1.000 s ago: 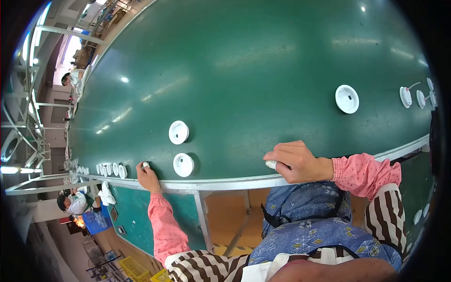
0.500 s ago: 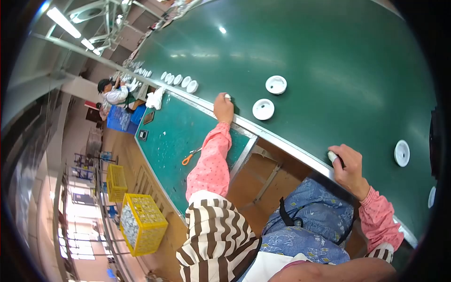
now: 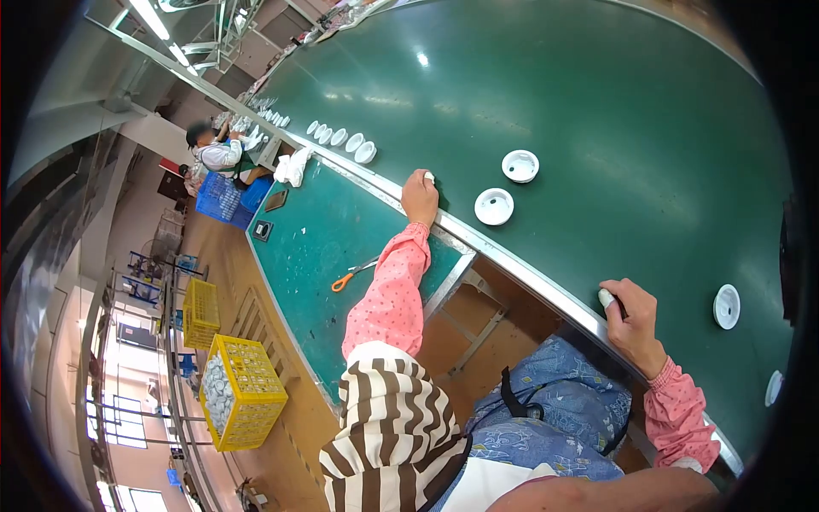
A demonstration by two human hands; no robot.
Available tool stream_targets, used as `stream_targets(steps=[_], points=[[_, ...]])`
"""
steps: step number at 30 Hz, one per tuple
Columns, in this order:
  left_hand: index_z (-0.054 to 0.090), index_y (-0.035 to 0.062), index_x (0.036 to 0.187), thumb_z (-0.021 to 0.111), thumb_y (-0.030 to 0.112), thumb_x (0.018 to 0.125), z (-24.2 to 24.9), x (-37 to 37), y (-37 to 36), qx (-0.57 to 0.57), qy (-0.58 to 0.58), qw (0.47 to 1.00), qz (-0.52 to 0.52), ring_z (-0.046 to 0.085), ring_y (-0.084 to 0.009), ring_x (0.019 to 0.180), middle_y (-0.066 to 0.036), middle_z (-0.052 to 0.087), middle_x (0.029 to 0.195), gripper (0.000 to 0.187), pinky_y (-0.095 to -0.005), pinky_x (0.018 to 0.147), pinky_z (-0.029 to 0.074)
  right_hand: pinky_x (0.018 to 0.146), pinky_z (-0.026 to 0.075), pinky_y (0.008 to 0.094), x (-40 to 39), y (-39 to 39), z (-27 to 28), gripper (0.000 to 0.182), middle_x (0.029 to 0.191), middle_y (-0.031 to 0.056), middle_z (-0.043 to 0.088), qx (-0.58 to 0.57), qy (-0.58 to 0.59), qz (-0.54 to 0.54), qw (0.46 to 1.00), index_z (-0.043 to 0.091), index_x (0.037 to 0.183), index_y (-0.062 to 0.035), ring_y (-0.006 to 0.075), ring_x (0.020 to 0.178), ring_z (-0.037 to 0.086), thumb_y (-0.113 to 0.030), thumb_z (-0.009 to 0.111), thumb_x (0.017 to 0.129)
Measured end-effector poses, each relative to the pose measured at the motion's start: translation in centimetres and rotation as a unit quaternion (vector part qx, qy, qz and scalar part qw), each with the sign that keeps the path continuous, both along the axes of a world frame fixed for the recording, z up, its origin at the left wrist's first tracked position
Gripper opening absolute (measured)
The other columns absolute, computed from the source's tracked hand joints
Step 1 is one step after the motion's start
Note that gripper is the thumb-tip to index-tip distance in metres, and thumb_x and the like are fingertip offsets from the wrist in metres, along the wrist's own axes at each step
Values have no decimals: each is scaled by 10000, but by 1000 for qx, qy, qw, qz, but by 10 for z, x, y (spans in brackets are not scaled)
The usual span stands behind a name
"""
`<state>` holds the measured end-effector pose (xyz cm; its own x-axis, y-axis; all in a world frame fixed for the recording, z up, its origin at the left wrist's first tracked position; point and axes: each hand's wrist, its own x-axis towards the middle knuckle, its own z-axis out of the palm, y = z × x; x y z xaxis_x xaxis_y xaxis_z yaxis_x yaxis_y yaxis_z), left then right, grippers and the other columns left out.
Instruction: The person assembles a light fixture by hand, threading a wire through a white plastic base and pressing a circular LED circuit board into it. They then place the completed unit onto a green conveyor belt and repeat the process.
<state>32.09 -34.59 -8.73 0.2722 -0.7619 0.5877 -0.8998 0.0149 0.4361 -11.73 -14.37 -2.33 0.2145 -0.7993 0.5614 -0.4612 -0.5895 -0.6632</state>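
My left hand (image 3: 420, 198) rests on the metal rim at the near edge of the green belt table (image 3: 614, 196), its fingers curled in. A white wrap covers its thumb tip. My right hand (image 3: 631, 322) lies further right at the same edge, fingers folded, with a white-wrapped thumb. I see nothing held in either hand. Between them, a little further in, sit two round white cup-like parts, one nearer (image 3: 494, 206) and one behind it (image 3: 520, 166), each with a dark hole. Another white part (image 3: 726, 307) lies right of my right hand.
Several white parts (image 3: 365, 153) line the belt edge at left. On the lower side table are orange-handled scissors (image 3: 343, 282), a white cloth (image 3: 293, 167) and a phone-like object (image 3: 275, 200). Yellow crates (image 3: 256, 401) stand on the floor. A co-worker (image 3: 220, 154) sits further along.
The camera view has tilted slightly, shifting everything a little. Both hands keep nearly the same places at the edge, and their curled posture looks much the same.
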Motion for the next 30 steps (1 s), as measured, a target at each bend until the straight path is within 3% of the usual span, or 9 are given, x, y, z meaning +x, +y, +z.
stream_targets(steps=[10, 16, 22, 26, 27, 30], points=[[699, 83, 1020, 530, 156, 930, 2, 0, 2, -3, 4, 1000, 6, 671, -395, 897, -164, 716, 961, 205, -470, 784, 516, 542, 445, 380, 0, -1, -2, 180, 701, 126, 583, 4, 4, 2, 1000, 666, 948, 5, 277, 575, 575, 81, 628, 789], [672, 91, 1032, 533, 167, 930, 11, -1, 3, 73, 13, 997, 12, 671, -401, 899, -181, 713, 952, 189, -485, 774, 509, 543, 446, 381, 0, -1, -1, 184, 696, 125, 577, 4, -2, -2, 1000, 665, 952, 4, 277, 573, 573, 79, 627, 788], [673, 70, 1048, 543, 146, 931, 11, -4, 8, 32, 8, 999, -1, 669, -411, 913, -171, 717, 977, 191, -488, 799, 517, 538, 439, 370, 1, 1, 2, 184, 695, 121, 576, 15, 4, -2, 1000, 667, 943, 1, 265, 566, 565, 87, 631, 785], [667, 51, 1096, 565, 155, 913, 14, 3, 5, 74, -16, 996, -45, 665, -425, 941, -209, 712, 983, 234, -495, 834, 510, 539, 438, 366, 0, 1, 1, 181, 696, 121, 577, 13, 0, -5, 1000, 668, 945, 0, 260, 566, 562, 88, 634, 790], [620, 30, 1188, 596, 173, 900, 10, 16, -5, 46, -80, 993, -71, 662, -447, 951, -240, 705, 993, 323, -515, 839, 511, 540, 439, 366, 0, 0, 0, 179, 697, 121, 578, 13, 2, -7, 1000, 668, 945, 0, 259, 566, 563, 87, 635, 792], [474, 15, 1307, 588, 194, 916, 74, 38, -25, 68, -97, 993, 28, 664, -460, 948, -261, 696, 993, 445, -541, 820, 509, 543, 440, 364, 0, -1, -1, 177, 701, 122, 582, 21, 2, -7, 1000, 669, 948, 0, 259, 570, 565, 85, 636, 796]])
